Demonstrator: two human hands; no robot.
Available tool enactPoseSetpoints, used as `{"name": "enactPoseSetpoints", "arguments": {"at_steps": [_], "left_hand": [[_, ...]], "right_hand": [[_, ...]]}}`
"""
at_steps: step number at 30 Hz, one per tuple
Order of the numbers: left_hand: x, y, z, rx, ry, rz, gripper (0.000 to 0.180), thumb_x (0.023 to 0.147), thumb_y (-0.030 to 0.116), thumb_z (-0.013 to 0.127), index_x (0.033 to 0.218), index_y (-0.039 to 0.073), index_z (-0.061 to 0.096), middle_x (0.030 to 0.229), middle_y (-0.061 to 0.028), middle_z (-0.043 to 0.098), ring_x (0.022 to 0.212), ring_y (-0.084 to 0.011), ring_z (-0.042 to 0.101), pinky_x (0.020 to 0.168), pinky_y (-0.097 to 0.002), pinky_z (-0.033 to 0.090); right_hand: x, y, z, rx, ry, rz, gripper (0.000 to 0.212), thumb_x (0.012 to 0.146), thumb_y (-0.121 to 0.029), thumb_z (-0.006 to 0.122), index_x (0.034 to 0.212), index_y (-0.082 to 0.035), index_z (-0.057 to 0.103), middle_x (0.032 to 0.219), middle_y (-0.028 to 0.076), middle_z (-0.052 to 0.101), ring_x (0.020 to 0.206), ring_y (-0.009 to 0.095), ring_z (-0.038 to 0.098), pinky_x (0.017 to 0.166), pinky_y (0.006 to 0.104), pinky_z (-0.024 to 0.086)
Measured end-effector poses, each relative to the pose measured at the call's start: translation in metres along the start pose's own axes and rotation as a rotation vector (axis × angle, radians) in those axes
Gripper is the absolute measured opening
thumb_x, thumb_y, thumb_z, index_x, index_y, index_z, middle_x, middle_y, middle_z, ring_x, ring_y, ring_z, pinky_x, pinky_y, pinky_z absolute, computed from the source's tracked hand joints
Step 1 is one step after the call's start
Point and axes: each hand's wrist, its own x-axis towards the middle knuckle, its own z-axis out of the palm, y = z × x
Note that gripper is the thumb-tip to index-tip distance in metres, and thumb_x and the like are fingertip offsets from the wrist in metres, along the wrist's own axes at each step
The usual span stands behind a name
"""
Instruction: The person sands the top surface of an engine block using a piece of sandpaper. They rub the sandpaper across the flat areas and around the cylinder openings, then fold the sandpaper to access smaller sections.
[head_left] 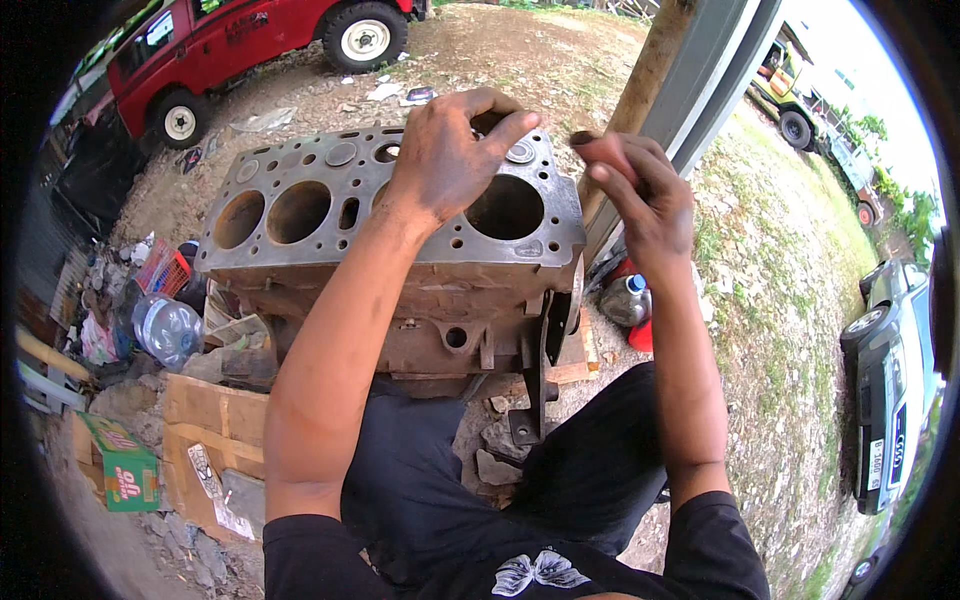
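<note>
Right in front of me is a bare engine block (480, 285), its flat grey deck facing up with large round cylinder bores and smaller holes; the sides are rusty brown. My left hand (450, 150) is over the right half of the deck, hiding part of it. Its fingers are curled with thumb and forefinger close together; whatever may be between them cannot be made out. Just off the block's right end, my right hand (655, 200) is raised, pinching a rolled reddish-brown piece of what looks like sandpaper (605, 153) between thumb and fingers.
A metal post (715, 75) rises behind my right hand. Left of the block lie a clear plastic jug (168, 330), flattened cardboard (215, 420) and a green box (120, 465). Bottles (627, 300) stand beside its right end. A red off-road vehicle (240, 45) and a parked car (890, 380) are farther off.
</note>
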Motion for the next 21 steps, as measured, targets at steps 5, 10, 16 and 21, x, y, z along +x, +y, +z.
{"name": "enactPoseSetpoints", "arguments": {"at_steps": [5,10,16,21], "left_hand": [[-0.003,-0.023,-0.012,0.113,-0.044,-0.035,0.036,0.098,0.036,0.077,0.108,0.002,0.083,0.097,-0.0144,0.082,0.086,-0.0235,0.076,0.08,-0.0368,0.057],[-0.011,-0.032,-0.008,0.177,-0.124,0.039,0.028,0.101,0.027,0.072,0.111,0.003,0.082,0.107,-0.0163,0.082,0.098,-0.0339,0.078,0.09,-0.0443,0.059],[-0.012,-0.031,-0.009,0.184,-0.059,-0.014,0.031,0.103,0.028,0.066,0.112,0.002,0.081,0.107,-0.02,0.081,0.1,-0.0384,0.077,0.093,-0.0458,0.058],[-0.014,-0.028,-0.011,0.121,-0.038,-0.086,0.035,0.105,0.031,0.063,0.114,0.002,0.081,0.106,-0.0206,0.08,0.1,-0.0393,0.077,0.093,-0.0453,0.057]], "right_hand": [[0.032,-0.009,0.023,-0.16,-0.299,-0.028,0.022,0.09,-0.008,0.085,0.112,-0.007,0.083,0.099,0.013,0.075,0.084,0.03,0.075,0.077,0.0396,0.06],[0.033,-0.01,0.038,-0.294,-0.324,-0.046,0.02,0.086,-0.006,0.085,0.105,-0.013,0.086,0.09,0.013,0.074,0.08,0.032,0.075,0.074,0.0415,0.059],[0.031,-0.008,0.052,-0.312,-0.256,0.005,0.02,0.084,-0.008,0.086,0.103,-0.015,0.087,0.084,0.013,0.072,0.078,0.034,0.074,0.074,0.0424,0.058],[0.037,-0.009,0.071,-0.404,-0.269,-0.121,0.022,0.084,-0.005,0.082,0.102,-0.015,0.087,0.083,0.014,0.072,0.077,0.035,0.073,0.073,0.0436,0.058]]}}
